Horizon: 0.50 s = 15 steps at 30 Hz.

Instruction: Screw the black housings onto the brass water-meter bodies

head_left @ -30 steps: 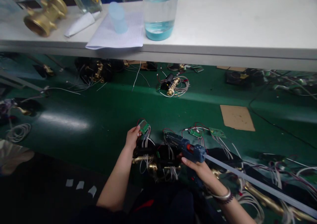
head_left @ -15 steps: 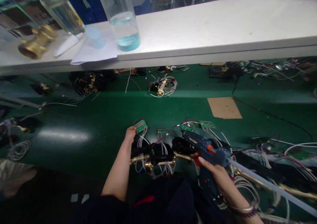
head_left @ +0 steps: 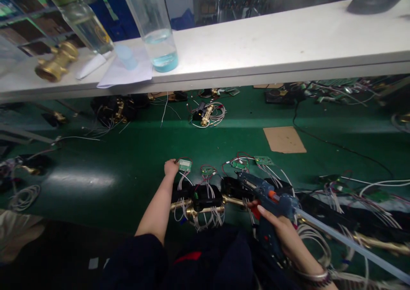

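Observation:
My left hand point(head_left: 171, 167) pinches the left edge of a small green circuit board point(head_left: 185, 166) with a pale display, just above the bench. Wires run from that board down to a black housing on brass fittings. My right hand point(head_left: 276, 221) is wrapped around a dark blue hot glue gun point(head_left: 259, 185), its nozzle pointing left. A long translucent glue stick point(head_left: 352, 242) sticks out of its back. Near the nozzle lie a wired board point(head_left: 240, 165) and another board point(head_left: 263, 160). A black housing point(head_left: 207, 198) with white wires sits between my hands, a smaller board point(head_left: 208, 170) behind it.
A white shelf point(head_left: 243, 46) crosses above the green bench point(head_left: 141, 145). It carries a bottle of bluish liquid point(head_left: 165, 55) and a brass fitting point(head_left: 57, 63). A cardboard piece point(head_left: 284, 139) lies at right. Cable coils and a brass part point(head_left: 207, 115) lie further back.
My left hand has shifted slightly right, and its board has turned straighter, its display now brighter. The glue gun stays in my right hand. The whole view has moved a little.

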Tool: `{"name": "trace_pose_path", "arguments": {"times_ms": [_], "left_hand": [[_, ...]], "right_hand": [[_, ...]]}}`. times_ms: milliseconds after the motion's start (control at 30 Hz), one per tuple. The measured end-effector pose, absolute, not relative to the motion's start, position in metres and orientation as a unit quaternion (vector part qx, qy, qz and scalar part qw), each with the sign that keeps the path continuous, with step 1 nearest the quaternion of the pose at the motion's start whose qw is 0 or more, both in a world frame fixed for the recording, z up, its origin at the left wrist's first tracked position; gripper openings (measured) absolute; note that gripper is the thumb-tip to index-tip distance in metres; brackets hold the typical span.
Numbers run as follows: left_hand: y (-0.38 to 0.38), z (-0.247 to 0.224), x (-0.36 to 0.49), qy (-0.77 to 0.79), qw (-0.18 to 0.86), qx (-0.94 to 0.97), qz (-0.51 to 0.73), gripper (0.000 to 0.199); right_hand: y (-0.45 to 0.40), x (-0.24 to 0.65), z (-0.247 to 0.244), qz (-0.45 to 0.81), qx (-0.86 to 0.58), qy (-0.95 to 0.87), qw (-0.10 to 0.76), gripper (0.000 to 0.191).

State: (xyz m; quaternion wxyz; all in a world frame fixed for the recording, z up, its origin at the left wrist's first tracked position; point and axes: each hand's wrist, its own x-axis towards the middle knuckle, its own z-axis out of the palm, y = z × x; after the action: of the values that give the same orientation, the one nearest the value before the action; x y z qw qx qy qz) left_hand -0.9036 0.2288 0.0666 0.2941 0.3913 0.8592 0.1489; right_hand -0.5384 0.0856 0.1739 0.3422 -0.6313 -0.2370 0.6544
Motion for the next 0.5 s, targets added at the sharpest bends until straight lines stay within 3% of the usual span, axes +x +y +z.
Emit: {"name": "trace_pose_path", "arguments": {"times_ms": [200,333,500], "left_hand": [[0.213,0.108,-0.873,0.824,0.192,0.519,0.124,0.034],[0.211,0.118,-0.814,0.738,0.243,0.628,0.048,0.019],[0.221,0.105,-0.736,0.690,0.279,0.663,-0.082,0.026]], "right_hand": [[0.085,-0.543,0.176,0.653,-0.635,-0.213,0.354,0.047],[0.089,-0.549,0.177,0.651,-0.640,-0.199,0.358,0.049],[0.093,-0.552,0.177,0.642,-0.636,-0.176,0.391,0.049]]}}
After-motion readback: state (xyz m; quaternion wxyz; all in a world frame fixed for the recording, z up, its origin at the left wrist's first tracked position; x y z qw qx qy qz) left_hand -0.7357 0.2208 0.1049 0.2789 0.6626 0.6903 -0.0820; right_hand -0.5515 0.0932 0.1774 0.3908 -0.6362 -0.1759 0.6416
